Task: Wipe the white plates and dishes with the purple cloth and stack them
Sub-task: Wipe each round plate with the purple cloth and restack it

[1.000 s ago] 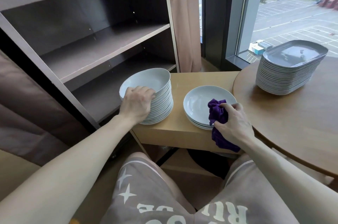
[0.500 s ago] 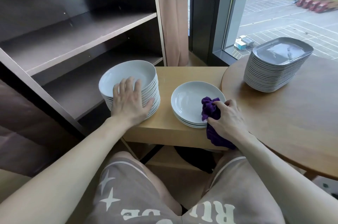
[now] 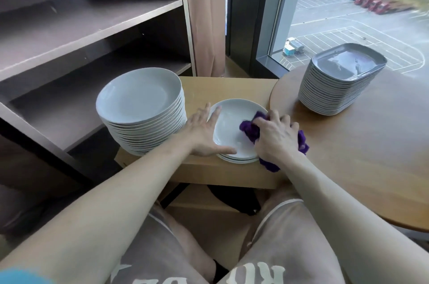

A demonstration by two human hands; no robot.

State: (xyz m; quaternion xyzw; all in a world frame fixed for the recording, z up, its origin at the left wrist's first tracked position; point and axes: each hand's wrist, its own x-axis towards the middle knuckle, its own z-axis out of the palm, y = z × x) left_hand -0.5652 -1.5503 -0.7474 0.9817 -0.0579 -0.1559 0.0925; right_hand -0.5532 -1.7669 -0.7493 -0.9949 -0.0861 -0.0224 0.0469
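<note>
Purple cloth (image 3: pixel 248 130), bunched into a wad, sits in the right hand (image 3: pixel 275 137), whose fingers are curled round it and press it onto the right side of the top plate (image 3: pixel 232 119). That plate crowns a short stack (image 3: pixel 236 159) at the front edge of the low wooden surface (image 3: pixel 232 86), and a loose tail of the cloth hangs past the rim toward the person. The left hand (image 3: pixel 203 133) lies flat against the plate's left rim, fingers straight and spread and gripping nothing, thumb along the near edge; it looks to be bracing the plate. Just to the left, close beside the short stack, stands a tall stack (image 3: pixel 144 130) of round white plates, next to the dark shelf unit (image 3: pixel 69 28). A pile of squarish dishes (image 3: pixel 336 91) stands well apart on the round surface (image 3: pixel 371 144) to the right. The step in hand appears to be the wiping of this top plate, with the cloth covering only part of its bowl. The next move probably calls for sweeping the wad across the rest of the plate while the flat hand stops it sliding, since the stack sits near the edge. After that, a fresh plate from the tall stack would likely be set on top.
</note>
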